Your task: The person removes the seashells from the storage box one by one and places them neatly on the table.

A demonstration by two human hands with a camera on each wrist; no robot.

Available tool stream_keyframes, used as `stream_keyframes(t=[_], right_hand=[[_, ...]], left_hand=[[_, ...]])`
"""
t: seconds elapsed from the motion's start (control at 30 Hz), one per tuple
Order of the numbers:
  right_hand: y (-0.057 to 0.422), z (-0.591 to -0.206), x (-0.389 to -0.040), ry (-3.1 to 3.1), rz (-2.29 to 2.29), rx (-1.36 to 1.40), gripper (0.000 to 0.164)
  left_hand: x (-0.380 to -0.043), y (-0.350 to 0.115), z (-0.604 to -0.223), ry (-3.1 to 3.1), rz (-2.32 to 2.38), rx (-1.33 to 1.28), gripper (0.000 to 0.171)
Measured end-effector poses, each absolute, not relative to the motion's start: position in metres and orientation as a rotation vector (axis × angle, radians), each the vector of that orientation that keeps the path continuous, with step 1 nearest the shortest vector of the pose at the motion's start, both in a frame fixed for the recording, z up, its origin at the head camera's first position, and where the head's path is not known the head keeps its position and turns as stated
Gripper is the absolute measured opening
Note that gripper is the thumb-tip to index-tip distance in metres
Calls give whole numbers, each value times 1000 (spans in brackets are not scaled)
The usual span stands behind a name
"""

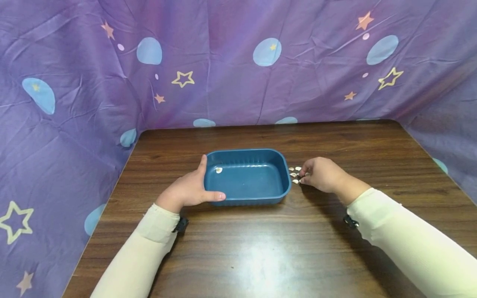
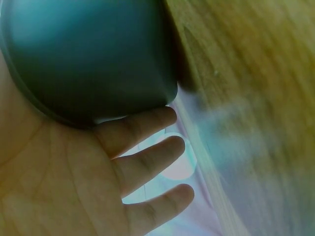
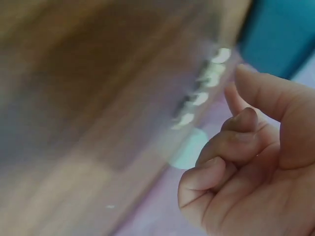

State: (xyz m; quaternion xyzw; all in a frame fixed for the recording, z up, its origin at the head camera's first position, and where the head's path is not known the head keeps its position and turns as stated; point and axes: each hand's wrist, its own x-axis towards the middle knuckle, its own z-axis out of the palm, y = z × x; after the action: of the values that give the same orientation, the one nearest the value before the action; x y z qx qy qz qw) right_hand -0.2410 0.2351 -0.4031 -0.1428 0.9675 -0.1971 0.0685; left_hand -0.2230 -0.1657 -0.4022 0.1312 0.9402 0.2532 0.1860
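Observation:
A blue plastic basin (image 1: 246, 202) stands on the table. My left hand (image 1: 188, 188) spans its near left corner, thumb along the front rim and index finger along the left side. In the left wrist view, the other fingers (image 2: 147, 162) stretch out straight beside the basin's wall (image 2: 98, 59). One small pale shell (image 1: 218, 170) lies inside the basin. Several more shells (image 1: 295, 181) lie on the table just right of it. Over these reaches my right hand (image 1: 323, 176), thumb and index fingertip apart. Its other fingers (image 3: 202, 182) are curled in. I see no shell between the fingertips.
The brown wood-grain table (image 1: 238, 244) reflects a bright patch near its front. A purple curtain (image 1: 223, 82) with stars and blue shapes hangs behind the table and at both sides.

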Motion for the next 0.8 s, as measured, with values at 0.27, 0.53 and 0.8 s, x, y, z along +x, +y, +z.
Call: stream_keyframes(t=[0.27,0.53,0.8], right_hand=[[203,-366,-245,2895,-821,-449,11],[149,-359,-253,2859,-851,-538,15],[98,-359,-253,2776,-824,-587,19]], left_hand=[[-222,-169,-402,2657,702,367,143],[-223,-170,-404,2654,722,376,142],[-223,-166,-402,2635,714,361,141]])
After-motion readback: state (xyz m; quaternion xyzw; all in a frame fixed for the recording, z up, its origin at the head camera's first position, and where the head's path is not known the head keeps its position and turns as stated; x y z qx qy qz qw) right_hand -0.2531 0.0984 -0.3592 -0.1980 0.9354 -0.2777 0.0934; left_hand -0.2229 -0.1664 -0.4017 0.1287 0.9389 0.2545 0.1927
